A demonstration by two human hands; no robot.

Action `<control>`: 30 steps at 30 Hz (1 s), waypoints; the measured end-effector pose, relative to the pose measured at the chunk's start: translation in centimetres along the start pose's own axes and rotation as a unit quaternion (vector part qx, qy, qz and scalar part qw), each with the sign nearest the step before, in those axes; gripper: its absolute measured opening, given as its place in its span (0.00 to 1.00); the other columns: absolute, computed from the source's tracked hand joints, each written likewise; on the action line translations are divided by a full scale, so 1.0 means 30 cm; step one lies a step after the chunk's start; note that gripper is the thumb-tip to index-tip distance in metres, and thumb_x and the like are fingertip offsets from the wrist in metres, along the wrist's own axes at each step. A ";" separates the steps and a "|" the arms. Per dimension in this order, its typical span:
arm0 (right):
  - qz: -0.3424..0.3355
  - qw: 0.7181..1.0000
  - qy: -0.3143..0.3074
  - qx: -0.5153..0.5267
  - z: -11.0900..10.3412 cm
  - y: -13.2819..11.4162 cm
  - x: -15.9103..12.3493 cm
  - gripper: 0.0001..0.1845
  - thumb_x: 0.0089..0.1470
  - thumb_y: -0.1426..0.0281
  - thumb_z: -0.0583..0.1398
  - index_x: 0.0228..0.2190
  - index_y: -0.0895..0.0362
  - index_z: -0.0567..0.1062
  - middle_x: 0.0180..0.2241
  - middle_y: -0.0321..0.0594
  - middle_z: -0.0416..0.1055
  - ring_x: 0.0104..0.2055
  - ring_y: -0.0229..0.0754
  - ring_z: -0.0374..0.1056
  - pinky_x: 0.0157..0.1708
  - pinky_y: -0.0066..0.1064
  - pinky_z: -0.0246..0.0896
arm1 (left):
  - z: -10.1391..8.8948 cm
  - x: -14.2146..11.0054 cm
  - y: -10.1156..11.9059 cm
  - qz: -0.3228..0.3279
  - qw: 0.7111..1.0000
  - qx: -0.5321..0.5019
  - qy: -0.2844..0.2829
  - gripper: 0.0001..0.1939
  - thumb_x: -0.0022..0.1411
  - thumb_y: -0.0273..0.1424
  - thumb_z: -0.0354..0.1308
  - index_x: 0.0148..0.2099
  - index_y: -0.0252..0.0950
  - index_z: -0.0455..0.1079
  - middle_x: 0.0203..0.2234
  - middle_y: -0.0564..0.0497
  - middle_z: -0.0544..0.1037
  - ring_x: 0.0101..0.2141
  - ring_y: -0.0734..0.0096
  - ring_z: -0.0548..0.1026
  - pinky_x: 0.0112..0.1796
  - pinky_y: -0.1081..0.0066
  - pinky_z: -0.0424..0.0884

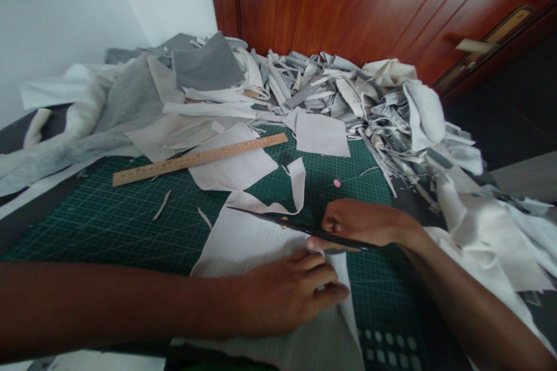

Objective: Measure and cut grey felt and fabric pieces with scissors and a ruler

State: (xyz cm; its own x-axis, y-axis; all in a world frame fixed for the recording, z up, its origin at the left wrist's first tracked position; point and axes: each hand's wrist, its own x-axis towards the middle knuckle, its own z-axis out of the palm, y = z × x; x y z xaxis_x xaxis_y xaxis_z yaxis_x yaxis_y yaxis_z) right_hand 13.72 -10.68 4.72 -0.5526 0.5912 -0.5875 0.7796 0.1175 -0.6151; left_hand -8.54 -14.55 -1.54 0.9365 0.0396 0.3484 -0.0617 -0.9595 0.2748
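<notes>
My right hand (361,223) is closed round the handles of a pair of black scissors (270,218), whose blades point left across a piece of white, finely ribbed fabric (235,243). A narrow strip of the fabric (298,182) curls up beyond the blades. My left hand (300,290) rests on this same piece just below the scissors, its fingers bent and gripping it near the right edge. Part of the cloth is hidden under my left hand and forearm. Beneath it lies a green cutting mat (130,226) with a grid.
A wooden ruler (200,158) lies aslant over another white fabric piece (235,171). Beyond it, a heap of grey and white scraps (304,81) runs along the back and right side. A small pink disc (336,183) sits on the mat. Behind stands a reddish wooden door (339,6).
</notes>
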 end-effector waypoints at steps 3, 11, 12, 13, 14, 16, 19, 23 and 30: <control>-0.003 1.000 0.005 -0.008 0.005 -0.013 -0.003 0.36 0.63 0.44 0.56 0.15 0.56 0.58 0.16 0.29 0.51 0.20 0.31 0.46 0.20 0.29 0.40 | 0.000 0.000 0.003 -0.003 1.000 0.007 0.003 0.14 0.76 0.27 0.53 0.60 0.34 0.71 0.46 0.47 0.78 0.47 0.63 0.74 0.51 0.64 0.68; 0.007 0.998 0.033 -0.051 0.020 -0.026 -0.004 0.34 0.64 0.49 0.56 0.15 0.56 0.59 0.16 0.30 0.53 0.21 0.32 0.46 0.23 0.30 0.42 | 0.008 -0.005 0.003 -0.004 1.000 0.017 0.011 0.14 0.77 0.26 0.51 0.59 0.35 0.71 0.46 0.49 0.78 0.47 0.64 0.74 0.53 0.65 0.67; 0.007 0.999 0.027 -0.045 0.019 -0.023 -0.003 0.33 0.64 0.49 0.56 0.14 0.56 0.60 0.15 0.30 0.53 0.20 0.31 0.47 0.22 0.30 0.43 | 0.009 -0.005 0.002 -0.004 1.000 0.018 0.012 0.14 0.77 0.26 0.51 0.60 0.35 0.71 0.46 0.49 0.78 0.47 0.63 0.74 0.54 0.65 0.67; 0.008 0.999 0.014 -0.032 0.017 -0.021 -0.001 0.33 0.64 0.50 0.56 0.14 0.56 0.61 0.15 0.30 0.54 0.20 0.31 0.48 0.22 0.30 0.43 | 0.010 -0.005 0.001 -0.005 1.000 0.018 0.010 0.14 0.77 0.27 0.50 0.60 0.34 0.71 0.47 0.48 0.78 0.48 0.63 0.73 0.54 0.64 0.67; 0.011 1.000 -0.001 -0.016 0.015 -0.019 0.001 0.33 0.64 0.51 0.56 0.14 0.57 0.62 0.14 0.31 0.55 0.19 0.31 0.49 0.21 0.29 0.43 | 0.010 -0.005 0.001 -0.005 1.000 0.018 0.009 0.14 0.77 0.27 0.51 0.60 0.34 0.71 0.47 0.48 0.78 0.48 0.63 0.73 0.54 0.64 0.67; 0.024 0.999 -0.017 0.011 0.012 -0.017 0.004 0.33 0.64 0.52 0.56 0.13 0.57 0.64 0.13 0.32 0.57 0.17 0.31 0.50 0.20 0.29 0.42 | 0.011 -0.005 0.001 -0.003 1.000 0.019 0.005 0.14 0.76 0.27 0.52 0.60 0.35 0.71 0.48 0.47 0.78 0.49 0.63 0.74 0.54 0.64 0.67; 0.036 0.999 -0.002 0.028 0.010 -0.019 0.004 0.32 0.63 0.52 0.59 0.13 0.57 0.63 0.12 0.31 0.57 0.17 0.30 0.49 0.18 0.28 0.41 | 0.011 -0.004 0.002 -0.006 1.000 0.023 0.006 0.13 0.75 0.27 0.54 0.59 0.36 0.71 0.49 0.47 0.78 0.50 0.64 0.74 0.56 0.64 0.67; 0.030 0.997 -0.013 0.063 0.009 -0.015 0.003 0.32 0.62 0.52 0.59 0.14 0.57 0.66 0.13 0.33 0.62 0.16 0.31 0.54 0.18 0.27 0.45 | 0.010 -0.003 0.006 -0.012 1.000 0.027 -0.001 0.14 0.76 0.27 0.51 0.59 0.36 0.71 0.49 0.48 0.78 0.50 0.63 0.74 0.55 0.63 0.67; 0.046 0.993 -0.027 0.102 0.008 -0.005 0.009 0.31 0.61 0.51 0.62 0.14 0.58 0.68 0.13 0.34 0.65 0.16 0.31 0.56 0.17 0.26 0.45 | 0.011 0.000 0.003 -0.006 1.000 0.026 0.004 0.13 0.76 0.27 0.54 0.59 0.35 0.72 0.48 0.47 0.78 0.50 0.63 0.74 0.55 0.63 0.68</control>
State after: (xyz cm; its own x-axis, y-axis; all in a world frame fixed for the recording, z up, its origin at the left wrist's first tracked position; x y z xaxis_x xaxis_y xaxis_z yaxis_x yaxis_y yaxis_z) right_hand 13.38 -10.74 4.53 -0.5016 0.5470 -0.6703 0.7544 -0.1027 -0.6483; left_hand -8.44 -14.72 -1.82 0.9344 0.0536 0.3523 -0.0319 -0.9720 0.2326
